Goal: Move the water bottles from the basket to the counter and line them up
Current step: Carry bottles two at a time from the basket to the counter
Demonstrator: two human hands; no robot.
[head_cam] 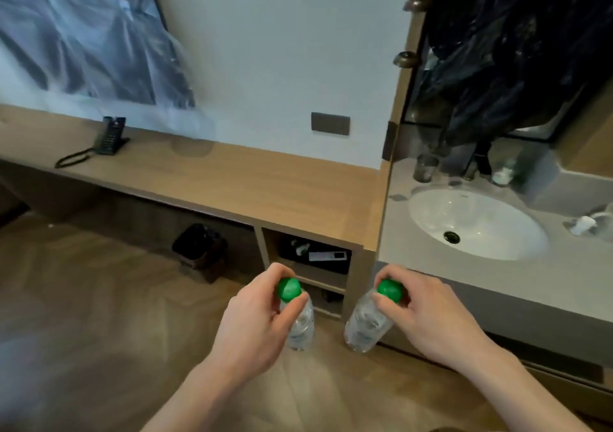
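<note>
Bottles in hand, counter still bare of them

Bottles are both off the floor level and in the air, low in the middle of the frame. The left hand (255,318) has its fingers curled round the neck of the left bottle (300,327), just under its green cap (289,289); the right hand (421,315) holds the right bottle (363,327) the same way, fingers pinched at the cap. Both bottles hang roughly upright, near each other but apart, in front of the open shelf below the wooden counter (232,172).

No bottle stands on the counter yet (only a telephone (109,136) sits at its left end), so the lining-up has not begun. The basket is hard to make out; a dark bin (199,249) on the floor under the counter may be it. Judging by this, the carry is under way and placing both remains. Whether more bottles wait cannot be told.
</note>
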